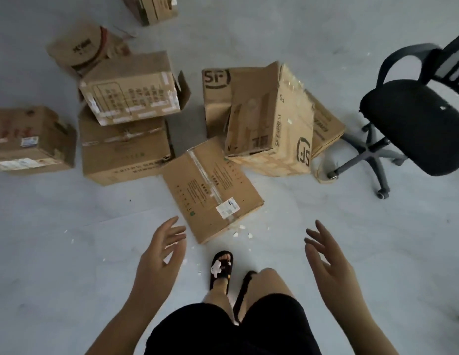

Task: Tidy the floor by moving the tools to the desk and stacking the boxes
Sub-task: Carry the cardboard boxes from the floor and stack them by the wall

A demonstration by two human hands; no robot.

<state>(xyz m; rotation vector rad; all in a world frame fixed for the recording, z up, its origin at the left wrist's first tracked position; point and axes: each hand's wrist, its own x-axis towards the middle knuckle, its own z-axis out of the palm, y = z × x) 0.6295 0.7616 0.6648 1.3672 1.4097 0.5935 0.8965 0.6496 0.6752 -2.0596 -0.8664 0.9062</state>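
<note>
While both hands hang empty, stacking looks barely begun. Left hand (161, 252) and right hand (326, 262) are spread wide, fingers relaxed, holding nothing, poised on either side of the nearest cardboard box (210, 190), above it and not touching.

Status of boxes on the grey floor (56, 252):
- nearest box lies flat, taped seam up, shipping label (227, 207) at its near corner, just ahead of the black slipper (221, 269)
- SF box (272, 119) sits tilted, leaning over a flatter box (326, 124) behind it
- printed box (128, 88) rests crooked on a larger box (123, 152), the only pair that counts as stacked, and it isn't squared up
- labelled box (31, 139) sits alone at far left
- round-printed box (87, 47) and far box (151, 8) lie apart at the top of the view

Tools: none visible. Desk: not in view. Can't tell whether that half is done.

White scraps (242, 231) litter the floor by the nearest box. Office chair (413, 119) stands at right, near the SF box.

Judgement: nearly all stacking is left; nearest box looks like the next pick, probably onto the left pair.
</note>
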